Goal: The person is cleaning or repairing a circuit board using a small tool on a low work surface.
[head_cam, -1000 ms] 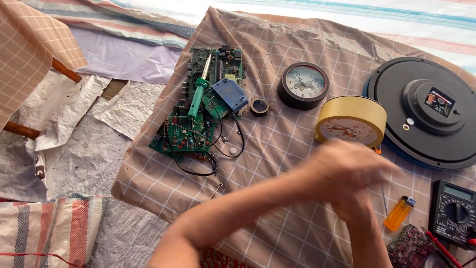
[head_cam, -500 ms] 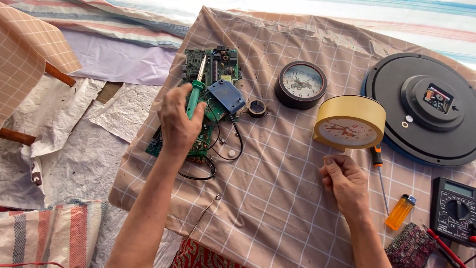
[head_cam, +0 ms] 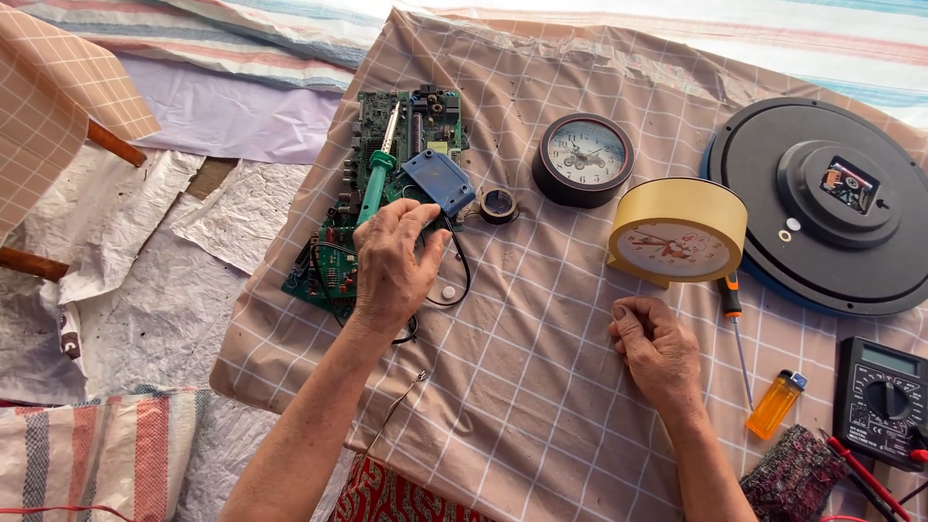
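Observation:
My left hand (head_cam: 391, 261) lies on a green circuit board (head_cam: 394, 155) and grips the handle of a green soldering iron (head_cam: 377, 174) whose tip points away from me. A blue plug block (head_cam: 440, 180) with a black cord sits just right of that hand. My right hand (head_cam: 657, 348) rests on the checked cloth (head_cam: 522, 387) with fingers curled and nothing in it. It is just below a yellow round clock (head_cam: 679, 232).
A small dark-rimmed clock (head_cam: 584, 159) and a small tape roll (head_cam: 498, 204) lie behind. A large black round clock back (head_cam: 822, 208) sits right. A screwdriver (head_cam: 737, 333), orange lighter (head_cam: 775, 404), multimeter (head_cam: 884, 401) with red probes and dark pouch (head_cam: 793, 478) are near right.
My left arm swung from the right side across to the circuit board and closed on the soldering iron. My right hand came to rest on the cloth below the yellow clock.

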